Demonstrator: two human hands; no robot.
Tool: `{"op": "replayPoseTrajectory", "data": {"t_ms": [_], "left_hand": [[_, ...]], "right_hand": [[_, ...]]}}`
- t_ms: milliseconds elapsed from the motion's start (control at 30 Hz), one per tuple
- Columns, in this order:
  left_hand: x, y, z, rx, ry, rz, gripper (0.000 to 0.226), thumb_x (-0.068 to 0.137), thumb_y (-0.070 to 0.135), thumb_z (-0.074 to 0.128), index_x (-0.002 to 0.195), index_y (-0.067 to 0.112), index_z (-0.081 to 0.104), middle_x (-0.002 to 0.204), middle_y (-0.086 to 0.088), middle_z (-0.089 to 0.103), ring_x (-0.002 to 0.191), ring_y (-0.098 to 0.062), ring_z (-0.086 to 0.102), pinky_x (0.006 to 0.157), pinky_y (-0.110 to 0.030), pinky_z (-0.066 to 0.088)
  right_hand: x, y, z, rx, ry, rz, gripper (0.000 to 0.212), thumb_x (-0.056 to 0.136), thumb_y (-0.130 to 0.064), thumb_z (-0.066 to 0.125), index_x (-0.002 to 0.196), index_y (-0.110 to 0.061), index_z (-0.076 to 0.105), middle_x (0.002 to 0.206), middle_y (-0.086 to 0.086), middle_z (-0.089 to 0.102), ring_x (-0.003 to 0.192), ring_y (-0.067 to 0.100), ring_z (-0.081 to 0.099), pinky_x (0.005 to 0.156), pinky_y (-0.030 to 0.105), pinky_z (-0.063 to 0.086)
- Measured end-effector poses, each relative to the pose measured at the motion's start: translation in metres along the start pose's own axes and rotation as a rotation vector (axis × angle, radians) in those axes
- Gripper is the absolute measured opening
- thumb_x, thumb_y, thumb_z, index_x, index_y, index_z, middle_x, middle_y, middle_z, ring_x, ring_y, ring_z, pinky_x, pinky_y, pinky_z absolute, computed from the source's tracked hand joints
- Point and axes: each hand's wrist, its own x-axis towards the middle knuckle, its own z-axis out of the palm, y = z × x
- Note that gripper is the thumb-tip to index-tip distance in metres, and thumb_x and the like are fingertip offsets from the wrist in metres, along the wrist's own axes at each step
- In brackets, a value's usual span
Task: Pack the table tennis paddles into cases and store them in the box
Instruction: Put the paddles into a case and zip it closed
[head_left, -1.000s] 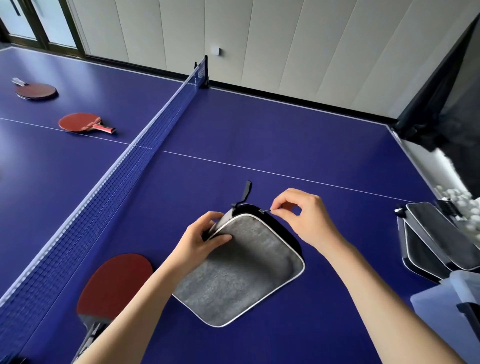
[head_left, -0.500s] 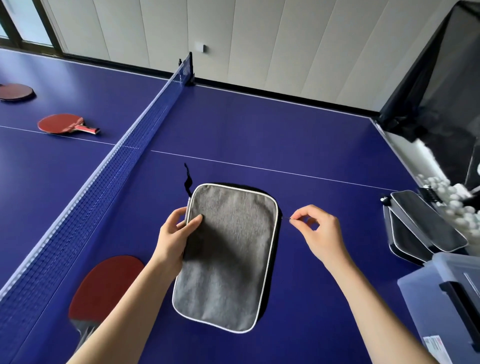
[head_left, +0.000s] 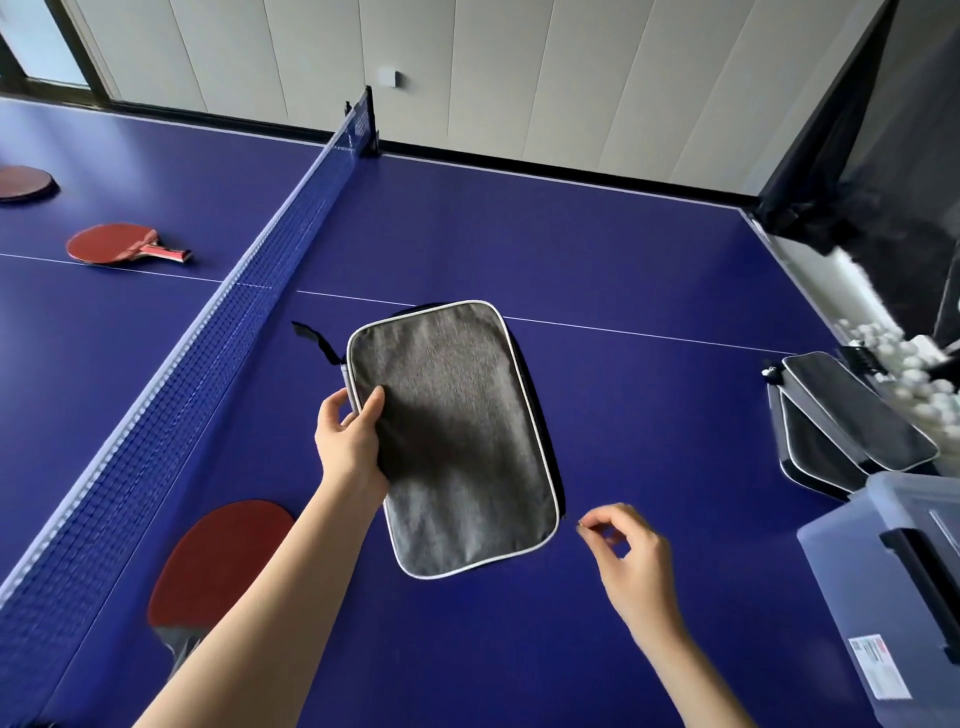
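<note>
Blue table (head_left: 597, 249) — pale panelled wall (head_left: 571, 67).

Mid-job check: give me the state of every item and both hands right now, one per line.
Grey case: flat on the table, its zipper not readable.
Left hand: grips the case's left edge.
Right hand: pinches the zipper pull at the lower right corner.
Near paddle: loose, red side up.
Far paddles: loose beyond the net.
Spare cases: stacked.
Plastic box: contents hidden.

Head view, down over table (head_left: 623, 249)
</note>
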Motion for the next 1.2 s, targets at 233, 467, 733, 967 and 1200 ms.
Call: {"op": "replayPoseTrajectory", "data": {"t_ms": [233,467,733,967,1200], "left_hand": [[0.001,-0.012,0.014,-0.061,0.243,-0.115,0.027,0.085,0.018,0.073,0.105,0.021,0.055,0.103,-0.003,0.063,0.078,-0.016,0.062,0.069,-0.035,0.057],[-0.008,-0.028,0.020,-0.129,0.489,-0.219,0.040,0.088,0.021,0.069,0.123,0.014,0.050,0.107,0.000,0.054,0.086,-0.017,0.053,0.072,-0.031,0.045],[-0.012,-0.038,0.016,-0.254,0.631,-0.341,0.040,0.088,0.023,0.068,0.123,0.018,0.048,0.106,0.003,0.049,0.091,-0.018,0.050,0.073,-0.029,0.042],[-0.012,-0.040,0.020,-0.339,0.665,-0.370,0.040,0.087,0.022,0.069,0.122,0.018,0.048,0.101,0.004,0.048,0.090,-0.018,0.051,0.074,-0.029,0.043],[-0.006,-0.041,0.017,-0.287,0.616,-0.295,0.039,0.088,0.021,0.069,0.121,0.016,0.050,0.092,0.006,0.051,0.071,-0.009,0.049,0.056,-0.027,0.040]], "right_hand": [[-0.033,-0.007,0.025,0.050,0.040,0.075,0.023,0.077,0.007,0.071,0.075,-0.015,0.066,0.075,-0.010,0.063,0.077,0.003,0.055,0.064,0.015,0.044],[-0.046,-0.023,0.049,0.142,0.004,0.204,0.024,0.079,0.003,0.071,0.073,-0.020,0.065,0.073,-0.010,0.065,0.075,0.006,0.057,0.062,0.017,0.045],[-0.053,-0.039,0.065,0.191,0.039,0.301,0.030,0.080,0.001,0.069,0.072,-0.027,0.063,0.069,-0.013,0.065,0.074,0.002,0.058,0.064,0.016,0.044],[-0.055,-0.045,0.076,0.163,0.107,0.246,0.018,0.080,0.001,0.070,0.078,-0.017,0.068,0.074,-0.009,0.065,0.079,0.002,0.058,0.067,0.008,0.042],[-0.052,-0.041,0.083,0.115,0.068,0.169,0.016,0.079,-0.003,0.073,0.079,-0.018,0.068,0.075,-0.010,0.064,0.072,0.006,0.058,0.069,0.014,0.043]]}}
